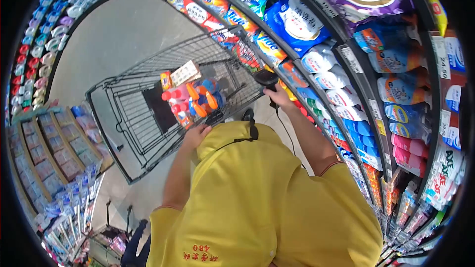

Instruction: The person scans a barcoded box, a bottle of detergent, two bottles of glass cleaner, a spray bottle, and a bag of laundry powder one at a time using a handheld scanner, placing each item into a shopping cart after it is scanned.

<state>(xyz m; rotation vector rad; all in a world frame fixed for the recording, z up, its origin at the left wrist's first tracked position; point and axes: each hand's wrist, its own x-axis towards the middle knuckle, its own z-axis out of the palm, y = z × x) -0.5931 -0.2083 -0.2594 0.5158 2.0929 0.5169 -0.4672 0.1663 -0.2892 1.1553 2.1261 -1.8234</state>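
Observation:
My right hand (280,97) is closed around the handle of a black handheld barcode scanner (266,76), held beside the detergent shelf. A thin dark cable hangs from the scanner. My left hand (197,135) is at the near side of a wire shopping cart (129,170), its fingers curled at the rim and partly hidden. In the cart lie several bottles (199,100) with orange tops, pink-red bottles (174,95), a white box (185,72) and a small orange-yellow pack (166,80).
Shelves on the right hold detergent bags (297,22), bottles (398,89) and price labels (352,62). More bottles (47,59) line the far left shelf. A low rack of packets (54,146) stands left. Behind, a person's dark-clothed leg (136,244) shows near another cart. Grey floor (118,34) lies beyond the cart.

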